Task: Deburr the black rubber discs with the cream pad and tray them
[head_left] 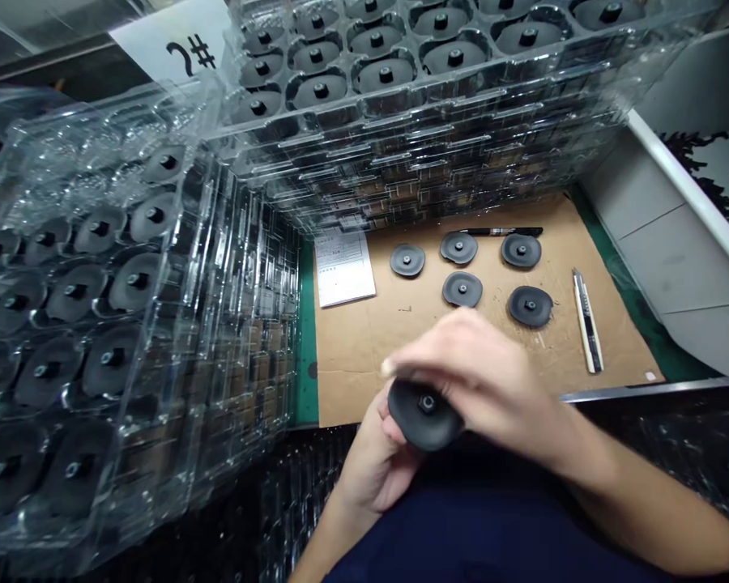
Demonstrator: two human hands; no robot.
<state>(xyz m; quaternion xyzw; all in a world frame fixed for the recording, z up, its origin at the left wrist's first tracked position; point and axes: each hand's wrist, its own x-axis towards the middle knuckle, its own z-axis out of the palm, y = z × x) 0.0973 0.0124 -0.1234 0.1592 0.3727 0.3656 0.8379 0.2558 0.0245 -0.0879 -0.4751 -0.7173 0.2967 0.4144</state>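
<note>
A black round disc (424,413) with a small hub in its middle is held low in the centre of the view. My left hand (373,461) cups it from below with closed fingers. My right hand (479,376) lies over its top, fingers curled around the rim and blurred by motion. Several more black discs (462,289) lie loose on a brown cardboard sheet (370,340) beyond my hands.
Tall stacks of clear plastic trays (127,324) filled with black discs stand at the left and along the back (401,97). On the cardboard are a printed paper slip (343,267), a black marker (504,231) and a utility knife (588,332). A grey bin wall (674,243) is at the right.
</note>
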